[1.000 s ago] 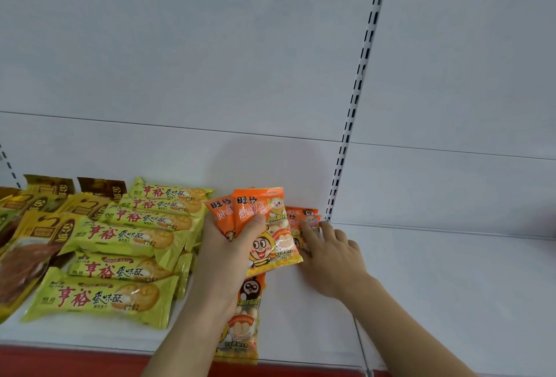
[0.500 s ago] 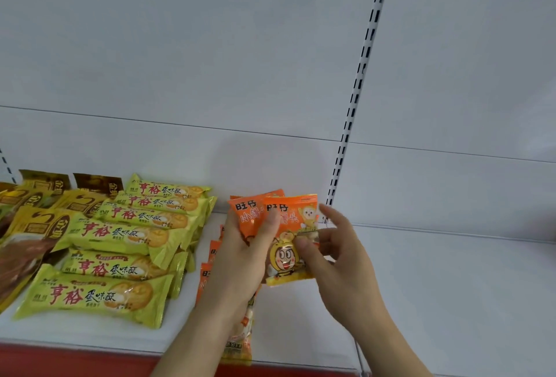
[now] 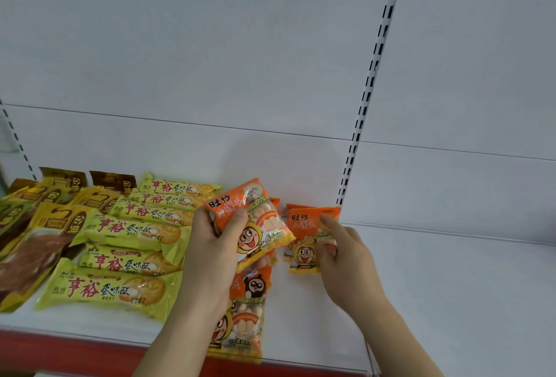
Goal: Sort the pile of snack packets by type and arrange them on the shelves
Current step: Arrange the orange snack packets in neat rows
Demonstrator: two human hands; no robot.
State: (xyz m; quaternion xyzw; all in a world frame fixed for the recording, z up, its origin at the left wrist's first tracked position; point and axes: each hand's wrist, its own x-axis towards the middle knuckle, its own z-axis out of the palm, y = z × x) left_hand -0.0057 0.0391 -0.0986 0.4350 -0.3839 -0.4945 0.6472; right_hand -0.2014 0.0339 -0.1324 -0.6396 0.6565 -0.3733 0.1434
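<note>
My left hand [image 3: 210, 253] grips an orange snack packet [image 3: 258, 220] with a cartoon face, thumb on its front, held tilted above the white shelf [image 3: 451, 286]. My right hand [image 3: 346, 259] holds a second orange packet [image 3: 304, 244] down against the shelf near the slotted upright, its fingers over the packet's right side. Another orange packet [image 3: 243, 322] lies below my left hand at the shelf's front edge. More orange packets peek out behind the held one.
Yellow-green biscuit packets [image 3: 126, 256] lie in rows left of my hands. Further left are gold and brown packets [image 3: 36, 232]. A black slotted upright [image 3: 364, 100] runs up the white back panel. The shelf's front edge has a red strip [image 3: 75, 349].
My right hand took one orange packet from the left hand's bunch and moved it right and down onto the shelf. The left hand's remaining packet tilted.
</note>
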